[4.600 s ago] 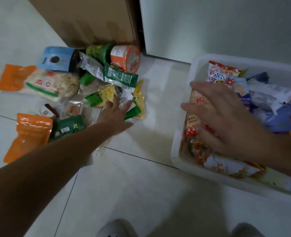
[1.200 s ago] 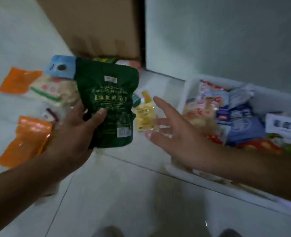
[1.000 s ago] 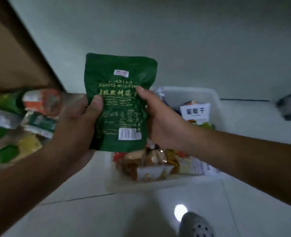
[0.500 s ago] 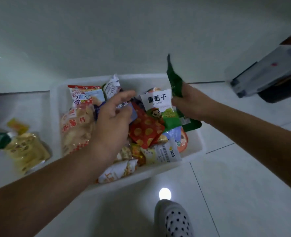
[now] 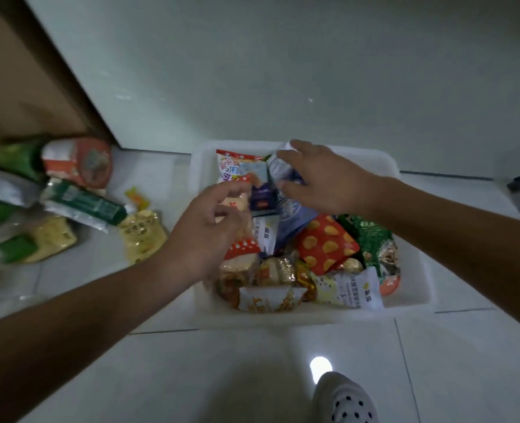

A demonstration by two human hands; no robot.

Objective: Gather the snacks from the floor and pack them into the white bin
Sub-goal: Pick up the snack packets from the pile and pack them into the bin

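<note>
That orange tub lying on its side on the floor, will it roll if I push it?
The orange tub lies on its side, so it would probably roll. Its round body looks stiff, likely holding shape when gripped.

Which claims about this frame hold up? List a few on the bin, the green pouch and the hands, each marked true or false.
1. The green nut pouch lies inside the white bin. True.
2. No snacks lie on the floor left of the bin. False: a yellow pouch, an orange cup and other packets lie there.
3. The left hand and right hand are both over the bin. True.
4. The bin holds a single packet. False: many packets fill it.
</note>
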